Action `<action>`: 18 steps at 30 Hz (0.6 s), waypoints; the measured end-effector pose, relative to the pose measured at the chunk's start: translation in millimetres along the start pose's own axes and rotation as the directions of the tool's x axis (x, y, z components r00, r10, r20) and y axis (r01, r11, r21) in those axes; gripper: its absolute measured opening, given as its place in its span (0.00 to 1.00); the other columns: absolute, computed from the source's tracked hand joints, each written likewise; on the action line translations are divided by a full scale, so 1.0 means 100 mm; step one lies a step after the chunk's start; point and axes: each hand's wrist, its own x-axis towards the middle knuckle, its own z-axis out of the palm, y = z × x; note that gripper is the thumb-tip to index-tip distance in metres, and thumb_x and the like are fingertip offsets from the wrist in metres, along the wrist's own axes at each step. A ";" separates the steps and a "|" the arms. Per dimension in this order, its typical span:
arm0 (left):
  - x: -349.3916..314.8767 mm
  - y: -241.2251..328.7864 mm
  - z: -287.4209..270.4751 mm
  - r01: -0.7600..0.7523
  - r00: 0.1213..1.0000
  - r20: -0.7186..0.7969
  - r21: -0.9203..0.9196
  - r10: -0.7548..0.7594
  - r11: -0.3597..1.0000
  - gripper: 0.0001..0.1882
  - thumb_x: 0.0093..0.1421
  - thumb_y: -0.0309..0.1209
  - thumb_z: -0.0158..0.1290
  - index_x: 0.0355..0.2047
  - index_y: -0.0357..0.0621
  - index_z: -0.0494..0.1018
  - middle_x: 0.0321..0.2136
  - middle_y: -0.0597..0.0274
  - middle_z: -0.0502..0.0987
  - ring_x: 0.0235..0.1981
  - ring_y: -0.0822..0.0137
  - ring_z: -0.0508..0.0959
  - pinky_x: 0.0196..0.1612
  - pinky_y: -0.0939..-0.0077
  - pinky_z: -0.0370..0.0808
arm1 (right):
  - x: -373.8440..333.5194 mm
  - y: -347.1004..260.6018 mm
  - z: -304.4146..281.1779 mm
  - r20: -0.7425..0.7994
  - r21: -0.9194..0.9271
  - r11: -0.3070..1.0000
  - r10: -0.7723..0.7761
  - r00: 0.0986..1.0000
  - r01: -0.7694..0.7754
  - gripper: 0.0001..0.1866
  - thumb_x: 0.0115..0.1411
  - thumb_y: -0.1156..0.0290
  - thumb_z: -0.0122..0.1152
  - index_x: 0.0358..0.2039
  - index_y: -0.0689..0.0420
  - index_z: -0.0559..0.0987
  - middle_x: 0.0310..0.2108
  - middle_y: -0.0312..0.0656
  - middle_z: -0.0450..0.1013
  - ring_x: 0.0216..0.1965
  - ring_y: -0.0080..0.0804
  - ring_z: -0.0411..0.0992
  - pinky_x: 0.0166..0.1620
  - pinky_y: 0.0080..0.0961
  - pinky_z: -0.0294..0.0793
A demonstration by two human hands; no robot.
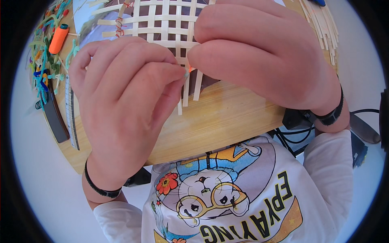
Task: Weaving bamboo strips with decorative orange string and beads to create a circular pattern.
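A lattice of pale, flat woven strips (165, 22) lies at the table's far side, its loose ends hanging toward me. Red thread (119, 26) is knotted around crossings along its left edge. My left hand (125, 85) is closed in a pinch at the lattice's near edge. A thin orange strand (191, 69), with a pale greenish bit beside it, shows at those fingertips. My right hand (263, 52) has its fingers curled together against the lattice's right side. Whatever lies between the right fingertips is hidden.
An orange thread spool (59, 39) lies on the left among tangled coloured fuzzy stems (40, 60). A ruler (71, 111) and a dark-handled tool (55, 115) rest near the left table edge. More loose strips (324, 28) are at the far right. Black cables (298, 139) hang below the table.
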 end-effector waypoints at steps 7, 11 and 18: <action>0.00 0.01 -0.01 0.004 1.000 0.003 -0.002 -0.004 1.000 0.14 0.39 0.21 0.64 0.26 0.42 0.73 0.34 0.62 0.76 0.40 0.58 0.75 0.49 0.65 0.64 | -0.03 0.00 -0.04 -0.009 0.022 0.999 -0.032 0.999 0.033 0.04 0.55 0.80 0.61 0.33 0.63 0.79 0.29 0.46 0.75 0.30 0.37 0.74 0.32 0.26 0.72; 0.00 0.01 -0.01 0.009 1.000 0.002 -0.009 -0.009 1.000 0.13 0.40 0.21 0.64 0.26 0.43 0.73 0.33 0.63 0.76 0.40 0.59 0.76 0.49 0.65 0.64 | -0.01 0.00 -0.05 -0.016 0.033 0.998 -0.051 0.999 0.051 0.04 0.55 0.80 0.61 0.33 0.64 0.79 0.29 0.46 0.75 0.30 0.36 0.74 0.32 0.25 0.72; 0.02 -0.01 -0.10 0.018 0.996 0.085 0.001 -0.018 1.000 0.13 0.42 0.21 0.62 0.30 0.42 0.75 0.35 0.61 0.77 0.41 0.56 0.75 0.50 0.63 0.64 | -0.06 -0.07 -0.11 -0.023 0.041 0.994 -0.102 0.994 0.103 0.05 0.55 0.80 0.61 0.33 0.64 0.80 0.29 0.47 0.76 0.29 0.36 0.75 0.32 0.25 0.72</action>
